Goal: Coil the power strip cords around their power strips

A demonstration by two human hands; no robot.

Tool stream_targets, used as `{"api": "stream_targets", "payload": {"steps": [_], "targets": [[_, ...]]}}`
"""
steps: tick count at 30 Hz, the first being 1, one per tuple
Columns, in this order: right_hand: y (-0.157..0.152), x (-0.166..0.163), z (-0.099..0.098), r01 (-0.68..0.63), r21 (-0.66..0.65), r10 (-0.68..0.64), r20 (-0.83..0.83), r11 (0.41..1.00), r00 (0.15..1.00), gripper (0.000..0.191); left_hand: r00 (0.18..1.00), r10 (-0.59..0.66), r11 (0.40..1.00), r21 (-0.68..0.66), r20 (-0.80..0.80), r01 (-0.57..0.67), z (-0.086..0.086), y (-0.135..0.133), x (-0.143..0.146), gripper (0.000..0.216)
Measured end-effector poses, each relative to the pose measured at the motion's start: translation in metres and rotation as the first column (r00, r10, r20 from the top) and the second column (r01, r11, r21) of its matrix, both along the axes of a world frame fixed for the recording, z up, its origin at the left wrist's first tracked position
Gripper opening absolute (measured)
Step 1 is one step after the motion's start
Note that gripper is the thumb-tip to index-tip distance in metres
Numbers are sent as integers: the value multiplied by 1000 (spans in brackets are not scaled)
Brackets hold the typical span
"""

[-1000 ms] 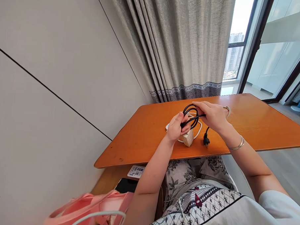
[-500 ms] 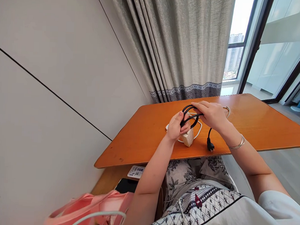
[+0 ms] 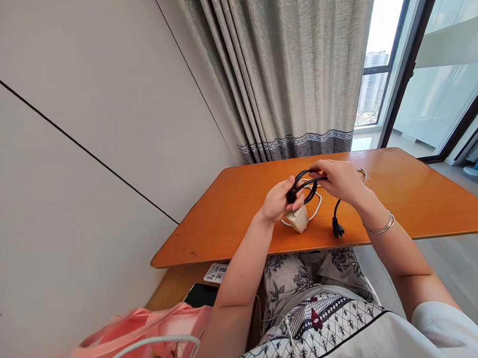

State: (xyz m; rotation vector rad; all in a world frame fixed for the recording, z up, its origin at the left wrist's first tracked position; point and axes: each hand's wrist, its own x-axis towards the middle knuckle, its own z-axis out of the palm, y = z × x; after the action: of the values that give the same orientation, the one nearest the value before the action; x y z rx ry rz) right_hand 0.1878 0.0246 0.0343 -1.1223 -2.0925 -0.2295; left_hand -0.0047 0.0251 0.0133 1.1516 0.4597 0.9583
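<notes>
A black power cord [image 3: 312, 193], looped into a coil, is held above the wooden table [image 3: 221, 215]. My left hand [image 3: 282, 198] is closed around one side of the coil, thumb on top. On the other side my right hand [image 3: 338, 178] has its fingers closed on the cord; the fingertips are partly hidden. The cord's free end hangs below my right hand and ends in a black plug [image 3: 338, 228] with metal prongs. Under the coil sits a white power adapter [image 3: 298, 219], and a white cable [image 3: 315, 211] curves around beside it.
Below the table's left front edge lie a black phone [image 3: 201, 295] and a white printed card [image 3: 216, 273]. A pink bag [image 3: 149, 328] is at the lower left. The grey curtain [image 3: 299, 71] hangs behind the table, and a pale wall [image 3: 85, 167] rises at the left.
My right hand has shifted slightly right along with the hanging plug, and its fingers have drawn in on the cord. My left hand keeps its hold on the coil.
</notes>
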Motion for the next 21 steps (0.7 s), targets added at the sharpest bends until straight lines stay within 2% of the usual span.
{"api": "stream_targets", "payload": {"steps": [4,8,10,12,18,21], "targets": [[-1,6,6,-119,-98,111,-90,988,990,13,997,-63,994,82,-36,66,0,1,-2,51],[5,14,9,-334,-214,278,-254,918,926,38,990,-122,988,91,-65,128,0,-1,-2,54],[10,16,9,-397,-275,303,-327,875,895,47,988,-139,987,71,-65,144,0,-3,1,54],[14,17,8,-416,-302,296,-371,858,880,51,987,-149,986,69,-68,153,1,-6,3,53],[18,15,5,-411,-171,313,-413,896,855,48,984,-158,980,106,-88,167,1,-8,6,52],[17,14,6,-457,-113,369,-435,882,821,45,979,-185,975,111,-82,194,0,-8,5,53]]}}
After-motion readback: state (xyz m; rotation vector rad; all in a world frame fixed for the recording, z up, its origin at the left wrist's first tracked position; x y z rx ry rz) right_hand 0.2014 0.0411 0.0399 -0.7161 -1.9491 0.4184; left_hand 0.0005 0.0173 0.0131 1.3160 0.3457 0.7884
